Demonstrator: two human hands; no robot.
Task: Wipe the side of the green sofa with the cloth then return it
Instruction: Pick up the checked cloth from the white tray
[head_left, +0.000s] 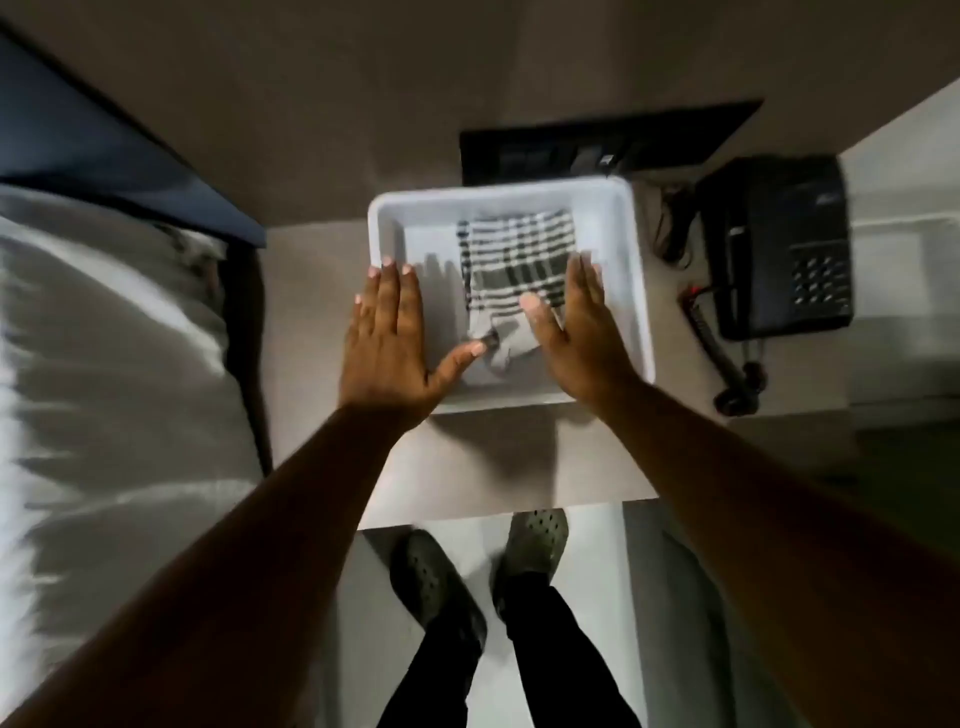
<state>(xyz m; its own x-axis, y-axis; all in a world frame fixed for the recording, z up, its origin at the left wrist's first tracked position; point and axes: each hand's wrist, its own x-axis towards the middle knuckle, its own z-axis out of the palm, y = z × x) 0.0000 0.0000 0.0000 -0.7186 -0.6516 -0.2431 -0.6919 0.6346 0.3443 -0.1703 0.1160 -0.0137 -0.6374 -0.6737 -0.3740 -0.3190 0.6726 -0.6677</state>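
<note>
Both hands flat and spread over the white tray (638, 291), holding nothing. The checked cloth (517, 270) lies folded inside the tray, between them. Left hand (387, 343) hovers over the tray's left rim, thumb tip touching the cloth's near corner; right hand (576, 332) covers the cloth's right edge. Right of the tray sits a black telephone (779, 249), cord coiled between. Left of the tray, a bed with pale bedding (104, 364).
</note>
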